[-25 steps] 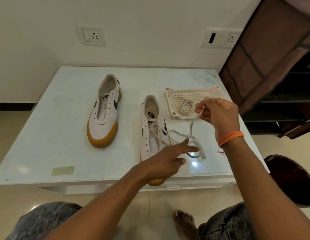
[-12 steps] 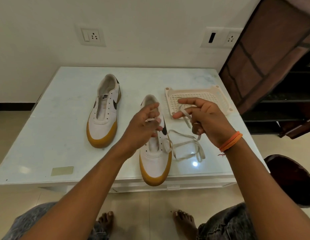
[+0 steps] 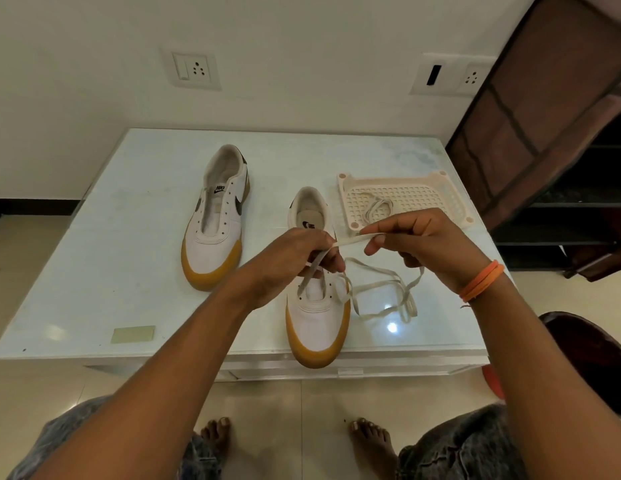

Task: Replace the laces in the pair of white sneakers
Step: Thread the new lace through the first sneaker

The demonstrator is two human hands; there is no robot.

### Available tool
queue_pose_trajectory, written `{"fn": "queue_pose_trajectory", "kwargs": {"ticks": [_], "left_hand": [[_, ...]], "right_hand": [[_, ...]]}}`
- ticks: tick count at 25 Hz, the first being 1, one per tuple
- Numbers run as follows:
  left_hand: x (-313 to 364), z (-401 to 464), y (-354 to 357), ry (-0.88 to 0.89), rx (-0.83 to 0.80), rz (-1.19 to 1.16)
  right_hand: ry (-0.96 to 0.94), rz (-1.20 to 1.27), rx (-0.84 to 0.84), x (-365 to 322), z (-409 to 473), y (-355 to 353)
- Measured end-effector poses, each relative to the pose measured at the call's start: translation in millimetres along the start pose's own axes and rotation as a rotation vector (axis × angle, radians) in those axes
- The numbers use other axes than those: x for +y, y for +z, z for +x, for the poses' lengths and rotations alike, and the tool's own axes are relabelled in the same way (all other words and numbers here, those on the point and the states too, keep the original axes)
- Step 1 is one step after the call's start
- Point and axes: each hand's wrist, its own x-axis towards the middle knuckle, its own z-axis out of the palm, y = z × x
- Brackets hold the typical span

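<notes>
A white lace (image 3: pixel 375 289) is shown held taut between two bare hands above the nearer of two white sneakers on a pale tabletop (image 3: pixel 122 258). The left hand (image 3: pixel 288 261) is closed around one stretch of the lace over the nearer sneaker (image 3: pixel 316 323), whose gum-coloured toe reaches the tabletop's front edge. The lace's flat end is pinched between the thumb and forefinger of the right hand (image 3: pixel 427 244), on whose wrist orange bands (image 3: pixel 480 285) are worn. From the shoe's lowest eyelets, two strands are seen rising into the left hand, while the remaining length lies in loose loops on the tabletop just to the right of the shoe, beneath the right hand. The second sneaker (image 3: pixel 217 220), unlaced and with its eyelets bare, is placed well apart to the left and further back, its toe pointed toward the camera. A cream perforated tray (image 3: pixel 423 199) is set behind the right hand, near the far right corner, and a second coiled lace (image 3: pixel 378 207) is contained in it. A small pale sticker (image 3: pixel 132 334) is seen near the tabletop's front left edge. Bare feet are visible on the tiled floor below.
</notes>
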Motion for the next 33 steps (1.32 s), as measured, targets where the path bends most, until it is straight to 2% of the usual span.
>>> {"fn": "queue_pose_trajectory", "kwargs": {"ticks": [2,4,6,11,13,16,18,20,21,23,24,25,26,27,29,30,31,33], "left_hand": [[3,-4,-4,-0.012,-0.076,-0.112],[4,-5,-10,-0.023,-0.101,-0.128],[3,-5,-17,-0.029,-0.063,-0.068],[-1,-5,-28,-0.042,-0.004,0.11],[-3,-4,-31,-0.043,0.072,0.141],[-5,-2,-32,-0.036,0.177,0.197],[-8,1,-27,-0.052,0.2,0.251],[-11,4,-22,-0.1,0.201,0.281],[-11,6,-20,-0.125,0.199,0.276],[-11,7,-17,-0.143,0.187,0.264],[-10,7,-15,-0.131,0.165,0.267],[-9,6,-14,-0.112,0.131,0.268],[-9,5,-12,-0.091,0.087,0.264],[-9,3,-10,-0.07,0.041,0.255],[-10,2,-8,-0.034,-0.017,0.22],[-10,1,-7,-0.022,-0.013,0.186],[-9,1,-9,-0.02,0.017,0.145],[-8,-1,-13,-0.054,0.125,0.072]], "right_hand": [[0.027,-0.025,0.026,4,0,-7],[0.064,-0.169,0.125,12,0,-18],[0.115,-0.363,0.234,22,0,-29],[0.266,-0.574,0.603,49,6,-52],[0.333,-0.486,0.757,46,2,-61],[0.293,0.017,0.898,36,-2,-62],[0.247,0.059,0.957,33,0,-59],[0.29,-0.018,0.902,35,4,-58],[0.347,-0.043,0.816,36,5,-57],[0.487,-0.285,0.578,42,4,-49],[0.489,-0.459,0.475,40,3,-39],[0.412,-0.556,0.419,36,3,-27],[0.289,-0.556,0.381,26,4,-13],[0.165,-0.429,0.32,16,4,2],[0.075,-0.032,0.107,-1,3,33],[0.069,0.044,0.005,-5,2,45],[0.044,0.023,-0.069,-5,1,54],[0.012,-0.06,-0.076,0,0,60]]}}
